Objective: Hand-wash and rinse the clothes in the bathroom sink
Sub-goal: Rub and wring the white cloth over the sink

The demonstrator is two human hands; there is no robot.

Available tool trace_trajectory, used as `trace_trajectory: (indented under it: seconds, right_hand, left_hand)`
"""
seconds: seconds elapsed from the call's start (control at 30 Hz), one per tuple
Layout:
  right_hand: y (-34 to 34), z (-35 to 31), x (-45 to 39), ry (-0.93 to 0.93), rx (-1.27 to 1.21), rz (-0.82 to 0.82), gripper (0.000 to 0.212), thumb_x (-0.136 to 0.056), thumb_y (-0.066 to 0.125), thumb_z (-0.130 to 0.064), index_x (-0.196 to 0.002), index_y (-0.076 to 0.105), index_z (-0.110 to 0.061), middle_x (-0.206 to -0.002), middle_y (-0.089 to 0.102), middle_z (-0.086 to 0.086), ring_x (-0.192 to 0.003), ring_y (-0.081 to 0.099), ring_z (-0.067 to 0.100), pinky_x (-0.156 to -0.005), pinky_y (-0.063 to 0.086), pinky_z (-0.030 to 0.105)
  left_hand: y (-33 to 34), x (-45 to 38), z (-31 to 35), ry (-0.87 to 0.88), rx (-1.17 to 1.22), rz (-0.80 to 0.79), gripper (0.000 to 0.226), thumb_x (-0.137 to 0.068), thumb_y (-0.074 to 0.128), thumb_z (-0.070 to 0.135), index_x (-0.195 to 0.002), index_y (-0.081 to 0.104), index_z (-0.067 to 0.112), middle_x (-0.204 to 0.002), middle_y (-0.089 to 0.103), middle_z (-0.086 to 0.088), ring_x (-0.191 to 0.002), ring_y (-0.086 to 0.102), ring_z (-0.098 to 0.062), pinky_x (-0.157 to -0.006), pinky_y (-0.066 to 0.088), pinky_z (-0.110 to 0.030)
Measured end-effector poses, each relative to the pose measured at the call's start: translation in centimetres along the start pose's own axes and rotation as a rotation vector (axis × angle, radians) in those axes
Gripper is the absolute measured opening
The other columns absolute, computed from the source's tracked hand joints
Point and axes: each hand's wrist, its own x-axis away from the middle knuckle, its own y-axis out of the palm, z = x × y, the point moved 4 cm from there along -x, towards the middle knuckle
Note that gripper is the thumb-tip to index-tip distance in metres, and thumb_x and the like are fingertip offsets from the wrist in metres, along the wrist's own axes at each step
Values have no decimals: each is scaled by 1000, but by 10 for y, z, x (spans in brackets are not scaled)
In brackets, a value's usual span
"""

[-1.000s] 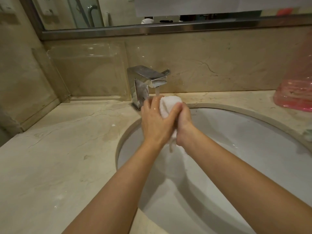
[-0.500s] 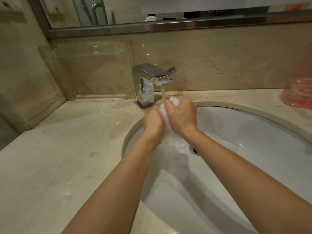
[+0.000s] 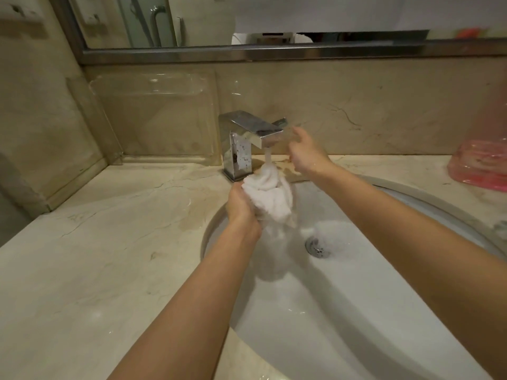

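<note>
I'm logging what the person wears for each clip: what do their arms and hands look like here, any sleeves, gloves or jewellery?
Both forearms are bare as far as the frame shows: no sleeves in view. The left hand and right hand wear no gloves, and no watch, bracelet or ring is visible. The right hand's fingers are motion-blurred.

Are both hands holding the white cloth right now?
No, only the left hand grips the white cloth under the running water, while the right hand is up beside the faucet.

Dim warm indoor light, soft shadows in the sink (image 3: pixel 356 311), wide-angle bending at edges, slight motion blur
</note>
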Motion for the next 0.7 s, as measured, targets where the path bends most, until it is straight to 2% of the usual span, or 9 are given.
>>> trace_trajectory:
  seconds: [0.03, 0.13, 0.23, 0.33, 0.4, 0.47, 0.57, 0.63, 0.7]
  right_hand:
    - [-1, -3, -6, 6, -63, -17, 62, -92, 37, -4, -150, 32, -25, -142, 45, 2, -91, 55, 9, -62, 46, 20]
    - [4, -11, -19, 54, -229, -89, 72, -90, 44, 5, -150, 29, -31, -147, 43, 5, -102, 52, 15, -60, 46, 22]
    - [4, -18, -22, 72, -269, -35, 59, -92, 46, 5, -142, 41, -27, -125, 58, 7, -89, 54, 13, -61, 48, 22]
    - [-2, -22, -14, 56, -262, -9, 37, -96, 42, 2, -123, 53, -21, -112, 63, 5, -92, 59, 14, -66, 46, 24]
    - [-6, -23, -6, 55, -342, -90, 32, -96, 40, 3, -112, 55, -21, -113, 66, 5, -99, 60, 16, -69, 47, 26]
    - [-9, -19, 4, 30, -349, -211, 36, -92, 44, 1, -118, 57, -20, -102, 62, 2, -91, 53, 13, -75, 47, 28]
    - [-13, 2, 26, 57, -268, -344, 41, -90, 59, -28, -130, 54, -19, -100, 55, 0, -94, 52, 14, -89, 47, 35]
    - [-10, 28, 46, 198, -357, -513, 48, -82, 66, -50, -118, 61, -17, -110, 62, 4, -102, 61, 21, -96, 49, 40]
    - [-12, 50, 71, 286, -461, -717, 50, -76, 66, -57, -103, 71, -15, -105, 69, 7, -99, 66, 24, -91, 52, 38]
  left_hand:
    - [0, -1, 0, -6, 7, -5, 16, -90, 50, 23, -93, 64, 14, -65, 63, 2, -58, 61, -16, -41, 44, -16]
    - [-2, 0, -1, -29, 6, 5, 18, -90, 51, 26, -80, 62, 16, -55, 60, 4, -53, 59, -14, -38, 41, -15]
    - [-1, 0, -1, -3, -52, 7, 18, -90, 51, 27, -86, 63, 15, -66, 62, 1, -59, 60, -17, -43, 44, -18]
    - [-1, -1, 0, 46, -127, 20, 26, -88, 53, 31, -97, 69, 12, -77, 68, -3, -74, 65, -22, -65, 51, -27]
    - [0, -2, 0, 93, -194, 18, 30, -88, 54, 33, -100, 70, 11, -85, 70, -4, -82, 66, -24, -73, 51, -30]
    - [3, -1, 0, 160, -283, -4, 26, -90, 53, 33, -95, 68, 13, -88, 70, -4, -83, 65, -23, -73, 50, -31]
    - [14, 12, 1, 259, -467, -94, 24, -88, 55, 33, -90, 68, 13, -88, 72, -10, -77, 65, -23, -68, 48, -31]
    - [25, 27, 0, 315, -567, -256, 19, -86, 57, 28, -82, 67, 13, -88, 72, -16, -79, 64, -26, -72, 48, -35]
    - [33, 42, -5, 397, -658, -468, 17, -83, 57, 24, -77, 66, 10, -81, 67, -13, -77, 61, -24, -72, 47, -33]
